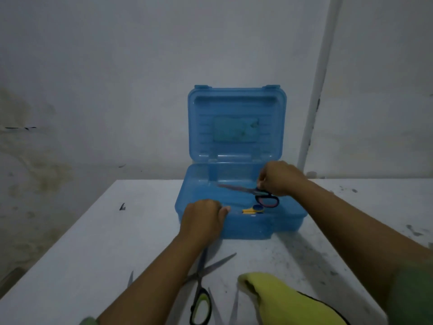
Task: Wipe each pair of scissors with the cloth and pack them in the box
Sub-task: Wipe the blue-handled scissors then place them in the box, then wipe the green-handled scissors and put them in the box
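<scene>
A translucent blue plastic box [290, 219] stands open on the white table, its lid upright against the wall. My right hand [280, 178] holds a pair of scissors with dark blue and red handles [253, 192] over the inside of the box, blades pointing left. My left hand [202, 219] grips the box's front left rim. A small yellow and blue item [254, 210] lies inside the box. Open scissors with black and yellow-green handles [202, 285] lie on the table in front of the box. A yellow-green cloth [288, 301] lies at the near right.
Blades of other scissors [234, 308] show at the bottom edge, and one blade tip [130, 279] pokes out left of my left forearm. The white table [93, 242] is scuffed with dark marks. A white pipe [316, 90] runs up the wall behind.
</scene>
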